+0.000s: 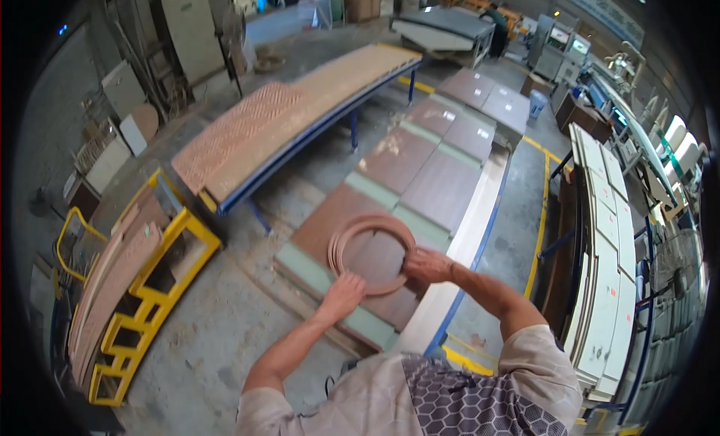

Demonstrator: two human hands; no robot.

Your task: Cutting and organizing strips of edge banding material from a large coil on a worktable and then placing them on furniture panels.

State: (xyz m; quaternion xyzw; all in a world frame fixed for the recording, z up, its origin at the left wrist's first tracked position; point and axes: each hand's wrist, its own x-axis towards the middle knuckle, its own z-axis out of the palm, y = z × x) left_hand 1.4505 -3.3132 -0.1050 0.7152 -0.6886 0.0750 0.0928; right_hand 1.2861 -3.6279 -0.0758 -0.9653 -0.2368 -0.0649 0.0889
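A coil of brown edging strip [337,239] lies over the wood-brown panels, wound into a loose ring of several turns. My left hand [346,294] is closed on the ring's near-left rim. On the right side of the ring, my right hand [428,266] has its fingers wrapped round the strip, the fingertips partly hidden. Through the ring's middle the brown panel [373,257] beneath shows. Pale green boards [304,268] stick out from under the brown panels.
A long blue-framed table [352,68] with patterned boards stands to the left. Nearer on the left is a yellow rack [174,248] holding curved strips. White panels [600,286] are stacked on the right. Further brown panels [480,98] reach away ahead; a person [495,29] stands far back.
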